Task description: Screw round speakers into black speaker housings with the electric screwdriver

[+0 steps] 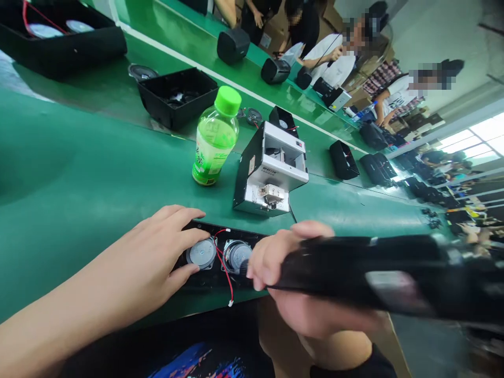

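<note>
On the table before me lies a long black speaker panel [248,283], with two round silver speaker drivers, a left one [201,253] and a right one [238,256]. A red wire [228,278] with white plugs crosses between them. My left hand [173,249] rests at the panel's left end, its fingers spread around the left driver. Wrapped around a black electric screwdriver [338,268] is my right hand [275,257]. The tool lies nearly level, blurred, with its front end beside the right driver. My right hand hides the panel's right end.
Beyond the panel stand a green-capped bottle [216,139] and a white-and-black machine [271,173], probably a screw feeder. Open black speaker housings [177,100] and a larger one [63,47] sit at the far left. Several people work across the green table [98,173].
</note>
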`<control>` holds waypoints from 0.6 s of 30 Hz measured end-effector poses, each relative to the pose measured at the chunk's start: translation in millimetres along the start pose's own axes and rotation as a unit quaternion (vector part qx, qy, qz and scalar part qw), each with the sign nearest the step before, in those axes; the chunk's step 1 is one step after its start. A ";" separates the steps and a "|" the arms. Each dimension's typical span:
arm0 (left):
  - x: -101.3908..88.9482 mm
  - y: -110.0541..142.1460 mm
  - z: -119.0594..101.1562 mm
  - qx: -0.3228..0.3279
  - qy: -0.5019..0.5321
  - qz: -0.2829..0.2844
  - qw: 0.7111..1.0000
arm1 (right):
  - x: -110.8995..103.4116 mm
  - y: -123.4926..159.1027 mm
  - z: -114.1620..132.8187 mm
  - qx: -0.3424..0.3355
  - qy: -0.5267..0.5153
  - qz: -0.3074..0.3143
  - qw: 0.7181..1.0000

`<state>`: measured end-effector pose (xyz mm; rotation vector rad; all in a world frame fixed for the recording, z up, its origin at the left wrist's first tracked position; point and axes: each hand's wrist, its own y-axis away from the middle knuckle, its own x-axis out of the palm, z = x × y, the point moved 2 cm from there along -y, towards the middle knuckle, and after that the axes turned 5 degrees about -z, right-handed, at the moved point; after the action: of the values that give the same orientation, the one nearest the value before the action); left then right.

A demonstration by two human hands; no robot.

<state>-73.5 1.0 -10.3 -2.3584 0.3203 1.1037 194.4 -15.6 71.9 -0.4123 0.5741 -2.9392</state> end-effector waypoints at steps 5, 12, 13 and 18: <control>7.6 7.9 16.0 0.029 -0.020 -0.018 0.999 | -22.9 -64.1 40.4 -0.083 0.015 -0.118 0.989; 20.2 22.0 28.0 0.007 -0.044 -0.019 0.999 | -34.3 -128.3 3.0 -0.183 0.085 -0.131 0.970; 19.8 21.4 26.6 0.006 -0.042 -0.021 0.999 | -33.4 -129.6 -1.5 -0.173 0.094 -0.131 0.972; 11.6 14.5 17.0 0.019 -0.038 -0.030 0.999 | -33.3 -127.6 -6.8 -0.166 0.092 -0.170 0.967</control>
<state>-83.0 -1.9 -33.4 -2.2703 0.2395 1.1457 216.2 109.8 106.8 -0.2947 1.1363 -3.2313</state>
